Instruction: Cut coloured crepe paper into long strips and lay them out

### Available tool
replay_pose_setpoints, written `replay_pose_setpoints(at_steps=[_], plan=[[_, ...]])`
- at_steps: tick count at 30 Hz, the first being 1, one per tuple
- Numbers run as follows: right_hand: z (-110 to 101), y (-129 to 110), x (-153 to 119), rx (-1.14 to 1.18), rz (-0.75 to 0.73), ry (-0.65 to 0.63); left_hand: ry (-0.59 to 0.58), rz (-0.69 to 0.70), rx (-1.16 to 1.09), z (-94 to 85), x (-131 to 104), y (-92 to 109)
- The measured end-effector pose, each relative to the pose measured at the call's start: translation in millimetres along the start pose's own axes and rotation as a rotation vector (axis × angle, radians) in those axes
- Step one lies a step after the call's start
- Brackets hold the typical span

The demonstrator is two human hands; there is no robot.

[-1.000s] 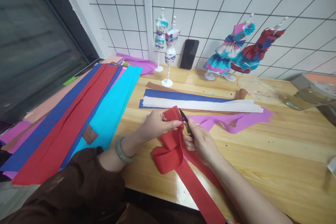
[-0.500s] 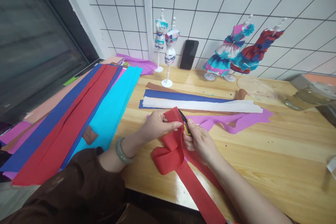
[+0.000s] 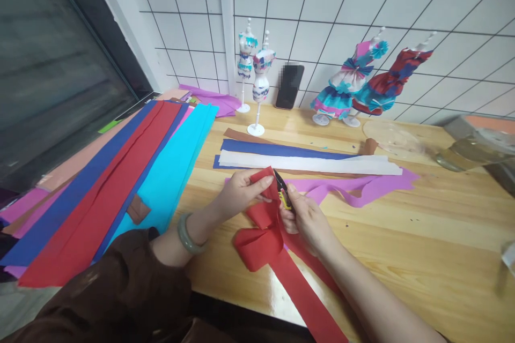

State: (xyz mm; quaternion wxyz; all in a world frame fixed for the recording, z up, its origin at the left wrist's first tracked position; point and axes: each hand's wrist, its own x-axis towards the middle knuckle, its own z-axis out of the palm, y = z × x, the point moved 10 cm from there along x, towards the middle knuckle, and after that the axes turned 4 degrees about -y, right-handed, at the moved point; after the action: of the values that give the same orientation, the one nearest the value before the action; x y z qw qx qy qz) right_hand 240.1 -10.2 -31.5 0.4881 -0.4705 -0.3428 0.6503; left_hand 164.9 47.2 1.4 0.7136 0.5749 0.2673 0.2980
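Observation:
A long red strip [image 3: 300, 292] hangs in loops over the front of the wooden table. Its folded upper end is pinched between the thumb and fingers of my left hand [image 3: 243, 190], which has a green bangle at the wrist. My right hand [image 3: 303, 214] is closed round small black and yellow scissors [image 3: 285, 192]. Their dark blades point up and to the left, at the right edge of the folded red part, close to my left fingertips. Part of the scissors is hidden by my right fingers.
Blue, white [image 3: 309, 162] and purple [image 3: 358, 190] strips lie behind my hands. Red, blue and turquoise [image 3: 177, 161] sheets cover the left. Small dress forms [image 3: 260, 77], a phone [image 3: 289, 87] and two dressed forms [image 3: 350, 77] stand at the wall; a glass container [image 3: 462, 150] is at right.
My left thumb has shifted up and left on the folded red end, which is now folded lower and smaller. The scissors' blades are more visible beside it.

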Motion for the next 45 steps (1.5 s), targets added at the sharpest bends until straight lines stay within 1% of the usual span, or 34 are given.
replay_pose_setpoints(at_steps=[5, 9, 15, 20, 25, 32, 35, 38, 42, 45], plan=[[0, 1, 0, -0.007, -0.007, -0.009, -0.006, -0.025, -0.075, 1.3, 1, -2], [2, -2, -1, -0.062, -0.029, -0.016, 0.003, -0.054, -0.136, -0.7, 2, -5], [1, -1, -1, -0.095, -0.036, -0.014, 0.012, -0.067, -0.162, -4.3, 2, -10], [0, 0, 0, -0.04, -0.001, -0.011, -0.04, -0.058, -0.137, 0.4, 3, -6], [0, -3, -2, -0.05, 0.0, -0.007, -0.077, -0.044, -0.08, 5.0, 2, -4], [-3, -2, -1, -0.063, 0.012, 0.03, -0.047, -0.052, -0.029, 2.3, 1, -7], [-4, -1, -1, -0.058, 0.015, 0.032, -0.063, -0.053, -0.058, 3.9, 1, -9], [-3, -2, 0, -0.064, -0.004, 0.019, -0.07, -0.049, -0.084, 4.8, 2, -10], [-4, -3, 1, -0.094, -0.021, 0.022, -0.04, -0.058, -0.066, 1.6, 2, -11], [-4, -4, 1, -0.106, -0.035, 0.025, -0.039, -0.062, -0.051, 1.0, 1, -12]])
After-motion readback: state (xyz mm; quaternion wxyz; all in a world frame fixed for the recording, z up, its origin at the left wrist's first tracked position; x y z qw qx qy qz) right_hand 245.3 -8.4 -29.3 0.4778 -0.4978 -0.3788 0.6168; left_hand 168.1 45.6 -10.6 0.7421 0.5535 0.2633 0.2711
